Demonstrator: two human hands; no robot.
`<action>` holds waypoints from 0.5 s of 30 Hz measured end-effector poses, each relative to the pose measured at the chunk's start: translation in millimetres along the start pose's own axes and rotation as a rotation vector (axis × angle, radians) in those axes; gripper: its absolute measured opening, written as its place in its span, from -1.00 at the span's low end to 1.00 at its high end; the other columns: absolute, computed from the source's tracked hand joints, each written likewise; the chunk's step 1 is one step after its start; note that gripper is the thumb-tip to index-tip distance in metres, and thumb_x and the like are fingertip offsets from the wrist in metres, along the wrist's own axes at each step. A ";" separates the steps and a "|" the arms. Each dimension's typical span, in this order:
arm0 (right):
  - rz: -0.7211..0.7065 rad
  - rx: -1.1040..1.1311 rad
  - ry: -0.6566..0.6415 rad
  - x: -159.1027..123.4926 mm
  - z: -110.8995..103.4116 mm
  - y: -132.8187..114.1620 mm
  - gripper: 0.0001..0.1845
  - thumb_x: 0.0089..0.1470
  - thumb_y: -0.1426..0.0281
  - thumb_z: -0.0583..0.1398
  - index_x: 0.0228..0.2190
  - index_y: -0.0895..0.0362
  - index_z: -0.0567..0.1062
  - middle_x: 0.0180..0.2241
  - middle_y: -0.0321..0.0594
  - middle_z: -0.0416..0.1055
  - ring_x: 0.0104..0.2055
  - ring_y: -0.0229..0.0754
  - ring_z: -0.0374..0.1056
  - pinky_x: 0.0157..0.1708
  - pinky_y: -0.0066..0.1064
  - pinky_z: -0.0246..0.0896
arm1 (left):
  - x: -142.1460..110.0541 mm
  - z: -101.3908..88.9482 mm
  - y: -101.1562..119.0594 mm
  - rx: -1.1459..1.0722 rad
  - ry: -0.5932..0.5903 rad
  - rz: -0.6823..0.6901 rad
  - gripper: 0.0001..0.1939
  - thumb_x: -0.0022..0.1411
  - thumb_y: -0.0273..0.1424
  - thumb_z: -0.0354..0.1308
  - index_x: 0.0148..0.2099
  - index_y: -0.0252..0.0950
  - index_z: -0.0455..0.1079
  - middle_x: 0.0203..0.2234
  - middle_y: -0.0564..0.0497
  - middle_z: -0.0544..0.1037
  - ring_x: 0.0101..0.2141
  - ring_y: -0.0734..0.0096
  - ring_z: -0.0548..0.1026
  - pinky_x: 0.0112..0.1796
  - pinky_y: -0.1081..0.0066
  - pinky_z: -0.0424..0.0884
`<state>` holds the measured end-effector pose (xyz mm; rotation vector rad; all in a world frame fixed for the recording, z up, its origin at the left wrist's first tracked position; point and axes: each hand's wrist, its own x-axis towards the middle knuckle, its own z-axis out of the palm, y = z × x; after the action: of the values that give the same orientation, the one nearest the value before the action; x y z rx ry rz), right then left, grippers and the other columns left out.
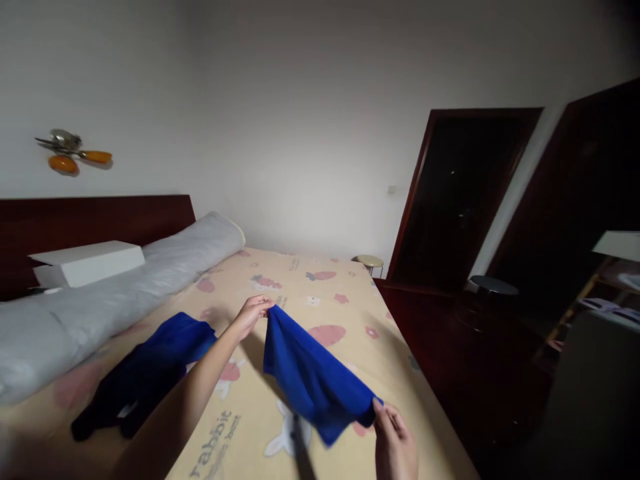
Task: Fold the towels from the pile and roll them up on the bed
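A blue cloth [310,367] is stretched by its upper edge between my two hands, above the bed. My left hand [254,315] pinches its far left corner. At the near right corner my right hand [394,430] grips the cloth between thumb and fingers. The lower part hangs down in loose folds. To the left, a blue and black piece of fabric [150,373] lies on the patterned bedsheet [280,273], partly hidden behind my left forearm.
A long grey roll [120,300] runs along the dark headboard [100,223], with a white box [97,261] on it. Beyond the bed stand a pale stool [371,261] and a dark round stool [494,286]. Shelves [595,287] are at the right.
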<state>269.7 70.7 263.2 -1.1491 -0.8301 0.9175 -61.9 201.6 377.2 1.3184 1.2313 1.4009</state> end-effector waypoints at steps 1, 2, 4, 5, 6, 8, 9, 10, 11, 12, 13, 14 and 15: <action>-0.014 -0.013 0.004 4.2 3.5 -13.7 -0.55 -0.14 -0.05 0.31 -0.50 0.07 0.41 -0.54 -0.36 0.37 -0.43 -0.21 0.30 -0.42 -0.39 0.26 | -11.9 -7.7 13.4 -0.016 0.009 0.009 -0.68 -0.12 -0.13 0.31 -0.43 -0.25 0.37 -0.57 0.09 0.51 -0.49 0.45 0.47 -0.33 0.40 0.34; -0.030 -0.028 0.003 7.8 7.3 -27.1 -0.54 -0.16 -0.05 0.32 -0.49 0.07 0.40 -0.56 -0.37 0.36 -0.45 -0.22 0.29 -0.43 -0.40 0.24 | -23.6 -14.3 24.6 -0.029 0.019 0.017 -0.68 -0.13 -0.13 0.31 -0.44 -0.25 0.36 -0.58 0.10 0.50 -0.51 0.46 0.46 -0.34 0.40 0.34; -0.060 -0.046 0.010 14.5 15.0 -51.4 -0.50 -0.24 -0.04 0.35 -0.42 0.08 0.40 -0.57 -0.37 0.38 -0.46 -0.20 0.32 -0.43 -0.38 0.26 | -45.5 -24.4 41.2 -0.050 0.039 0.030 -0.66 -0.15 -0.14 0.34 -0.46 -0.25 0.35 -0.60 0.12 0.49 -0.53 0.48 0.45 -0.36 0.41 0.34; -0.073 -0.050 0.026 18.2 18.3 -61.9 -0.45 -0.29 -0.03 0.37 -0.36 0.08 0.40 -0.56 -0.36 0.40 -0.45 -0.17 0.35 -0.41 -0.36 0.29 | -55.2 -28.3 47.4 -0.059 0.049 0.035 -0.66 -0.16 -0.14 0.35 -0.47 -0.25 0.34 -0.60 0.13 0.48 -0.53 0.49 0.44 -0.36 0.42 0.34; -0.084 -0.052 0.030 22.2 21.0 -71.3 -0.38 -0.33 -0.02 0.38 -0.29 0.10 0.41 -0.55 -0.34 0.43 -0.43 -0.14 0.38 -0.39 -0.34 0.31 | -64.1 -31.4 52.5 -0.068 0.059 0.040 -0.65 -0.17 -0.14 0.36 -0.46 -0.25 0.34 -0.60 0.13 0.48 -0.53 0.50 0.44 -0.37 0.43 0.34; -0.102 -0.051 -0.028 30.7 23.9 -88.3 -0.27 -0.37 0.00 0.39 -0.18 0.13 0.42 -0.53 -0.31 0.47 -0.41 -0.12 0.41 -0.35 -0.30 0.34 | -79.8 -36.2 60.9 -0.086 0.076 0.047 -0.63 -0.19 -0.14 0.38 -0.43 -0.24 0.34 -0.59 0.15 0.49 -0.52 0.51 0.46 -0.36 0.45 0.35; -0.110 -0.048 -0.087 34.6 23.9 -96.4 -0.26 -0.37 0.00 0.40 -0.17 0.15 0.45 -0.51 -0.29 0.49 -0.40 -0.13 0.42 -0.33 -0.30 0.35 | -86.8 -38.0 64.7 -0.092 0.083 0.048 -0.61 -0.19 -0.14 0.39 -0.41 -0.24 0.34 -0.58 0.15 0.49 -0.51 0.51 0.47 -0.36 0.45 0.36; -0.116 -0.047 -0.157 37.9 23.0 -104.8 -0.30 -0.37 0.01 0.40 -0.21 0.16 0.49 -0.49 -0.25 0.51 -0.39 -0.13 0.42 -0.31 -0.29 0.36 | -93.4 -39.6 68.5 -0.096 0.088 0.048 -0.60 -0.19 -0.14 0.39 -0.39 -0.24 0.35 -0.57 0.14 0.50 -0.51 0.50 0.48 -0.36 0.44 0.37; -0.120 -0.047 -0.226 40.5 21.4 -113.6 -0.36 -0.38 0.01 0.40 -0.29 0.17 0.53 -0.46 -0.21 0.54 -0.37 -0.13 0.43 -0.30 -0.29 0.36 | -99.7 -41.0 72.4 -0.096 0.091 0.049 -0.60 -0.18 -0.14 0.39 -0.36 -0.24 0.37 -0.57 0.13 0.51 -0.50 0.49 0.49 -0.36 0.43 0.38; -0.122 -0.050 -0.280 42.2 19.1 -122.8 -0.41 -0.40 0.02 0.41 -0.37 0.17 0.56 -0.42 -0.16 0.56 -0.35 -0.12 0.44 -0.28 -0.29 0.37 | -105.6 -42.3 76.5 -0.094 0.091 0.049 -0.59 -0.17 -0.13 0.39 -0.34 -0.25 0.38 -0.56 0.11 0.52 -0.50 0.48 0.50 -0.36 0.42 0.40; -0.122 -0.056 -0.319 43.2 16.4 -132.5 -0.45 -0.43 0.03 0.43 -0.42 0.18 0.58 -0.39 -0.14 0.57 -0.34 -0.10 0.44 -0.27 -0.28 0.37 | -111.3 -43.6 80.9 -0.089 0.088 0.050 -0.59 -0.15 -0.13 0.39 -0.31 -0.25 0.40 -0.55 0.09 0.54 -0.49 0.46 0.51 -0.35 0.41 0.41; -0.123 -0.062 -0.355 43.5 13.5 -142.4 -0.46 -0.46 0.06 0.44 -0.44 0.18 0.60 -0.38 -0.13 0.58 -0.32 -0.10 0.45 -0.24 -0.28 0.37 | -116.7 -44.8 85.6 -0.084 0.083 0.053 -0.59 -0.14 -0.13 0.39 -0.30 -0.26 0.42 -0.54 0.06 0.56 -0.48 0.44 0.52 -0.35 0.40 0.41; -0.125 -0.075 -0.386 43.3 10.5 -152.4 -0.45 -0.47 0.08 0.46 -0.41 0.19 0.61 -0.39 -0.13 0.58 -0.32 -0.10 0.45 -0.22 -0.28 0.37 | -121.8 -45.9 90.6 -0.077 0.075 0.056 -0.59 -0.14 -0.13 0.39 -0.29 -0.27 0.44 -0.52 0.03 0.58 -0.47 0.43 0.53 -0.33 0.38 0.42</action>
<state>302.7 90.9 417.1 -0.9836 -1.2448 1.0263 -90.3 61.6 446.1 1.2661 1.1850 1.5354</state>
